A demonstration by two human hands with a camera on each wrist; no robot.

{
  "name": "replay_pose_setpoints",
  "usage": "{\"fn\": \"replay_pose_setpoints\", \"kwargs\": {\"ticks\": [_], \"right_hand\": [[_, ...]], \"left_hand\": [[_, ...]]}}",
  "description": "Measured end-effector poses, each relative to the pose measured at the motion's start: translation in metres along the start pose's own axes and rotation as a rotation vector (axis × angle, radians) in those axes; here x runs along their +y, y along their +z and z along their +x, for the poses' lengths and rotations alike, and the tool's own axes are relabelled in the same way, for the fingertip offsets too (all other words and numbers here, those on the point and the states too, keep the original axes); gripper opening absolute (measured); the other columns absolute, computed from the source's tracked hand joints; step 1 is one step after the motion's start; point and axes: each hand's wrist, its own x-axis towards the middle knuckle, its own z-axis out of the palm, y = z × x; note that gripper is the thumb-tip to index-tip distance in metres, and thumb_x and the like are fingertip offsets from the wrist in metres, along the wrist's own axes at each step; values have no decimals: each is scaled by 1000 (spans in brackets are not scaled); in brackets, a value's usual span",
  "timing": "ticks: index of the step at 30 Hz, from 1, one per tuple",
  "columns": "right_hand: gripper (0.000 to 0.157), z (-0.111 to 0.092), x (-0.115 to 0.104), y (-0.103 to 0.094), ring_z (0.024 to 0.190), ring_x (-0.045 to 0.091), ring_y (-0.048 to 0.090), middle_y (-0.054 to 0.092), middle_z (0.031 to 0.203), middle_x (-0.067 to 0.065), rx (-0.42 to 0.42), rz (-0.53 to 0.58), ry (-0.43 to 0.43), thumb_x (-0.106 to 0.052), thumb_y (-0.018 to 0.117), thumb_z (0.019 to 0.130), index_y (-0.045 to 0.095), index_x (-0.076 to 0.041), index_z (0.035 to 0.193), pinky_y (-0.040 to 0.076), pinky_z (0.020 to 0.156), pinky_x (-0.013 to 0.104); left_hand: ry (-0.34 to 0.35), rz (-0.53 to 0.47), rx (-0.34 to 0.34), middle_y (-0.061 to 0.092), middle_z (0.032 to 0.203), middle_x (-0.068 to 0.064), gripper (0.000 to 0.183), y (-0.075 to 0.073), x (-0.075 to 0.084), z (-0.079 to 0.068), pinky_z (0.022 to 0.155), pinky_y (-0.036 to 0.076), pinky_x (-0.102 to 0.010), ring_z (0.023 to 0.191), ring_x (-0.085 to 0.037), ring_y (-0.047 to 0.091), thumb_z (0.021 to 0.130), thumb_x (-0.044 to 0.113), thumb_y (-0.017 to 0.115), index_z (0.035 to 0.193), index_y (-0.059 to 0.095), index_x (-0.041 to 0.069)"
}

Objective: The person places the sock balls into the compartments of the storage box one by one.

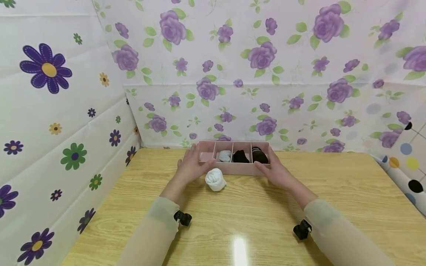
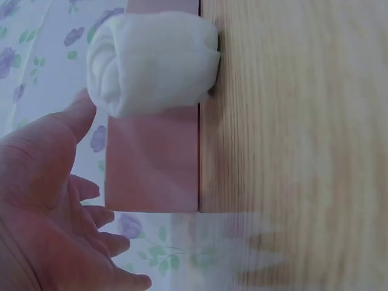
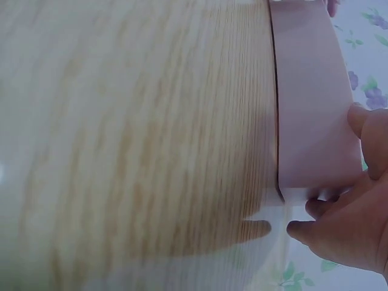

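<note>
A pink organizer box (image 1: 229, 169) with several compartments stands near the table's back edge. From left to right, its compartments show bare pink, a light grey rolled cloth item (image 1: 224, 156), a black cloth item (image 1: 240, 156) and a black striped rolled sock (image 1: 259, 155). A white rolled cloth bundle (image 1: 215, 180) sits on the table before the box. My left hand (image 1: 193, 165) lies about the box's left end, its fingers (image 2: 114, 244) loosely spread beside it. My right hand (image 1: 276, 168) holds the right front corner, thumb (image 3: 357, 121) at the rim and fingers by the end wall.
The wooden table (image 1: 243, 210) reaches toward me and to both sides. Right behind the box rises a flower-printed sheet (image 1: 206, 111), and another printed sheet (image 1: 66, 129) borders the left. A dotted covering (image 1: 406, 173) lies along the right edge.
</note>
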Motion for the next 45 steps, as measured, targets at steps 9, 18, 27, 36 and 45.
{"fn": "replay_pose_setpoints", "kwargs": {"ticks": [9,18,27,36,45], "right_hand": [[103,0,0,-2,159,52,33,9,181,28,-8,-3,6,-46,54,117,-21,0,171,19,130,67],[103,2,0,-2,161,52,27,8,181,28,-11,-4,17,-45,54,118,-22,0,170,16,130,68],[104,1,-1,-1,160,51,30,8,181,28,-14,-8,13,-46,54,117,-21,1,170,16,131,67],[104,2,1,-2,155,52,39,6,181,28,-21,8,7,-45,55,117,-22,2,170,20,130,67],[105,2,3,-3,164,52,17,5,182,27,-28,18,0,-48,54,117,-20,3,170,16,130,69]], "left_hand": [[37,13,60,8,184,-15,104,-8,13,-29,128,3,-77,169,-41,4,106,68,61,179,11,13],[71,75,52,22,182,-15,95,-13,19,-55,128,7,-77,168,-43,15,108,61,65,178,21,13],[76,112,-6,51,169,-8,71,-11,28,-72,122,16,-84,159,-37,42,107,57,69,165,53,20],[154,89,-14,63,158,-7,58,-1,28,-74,122,32,-75,142,-41,60,112,45,67,163,56,22],[155,84,-25,67,152,-12,52,5,24,-71,113,49,-63,135,-43,65,114,38,63,160,59,14]]}}
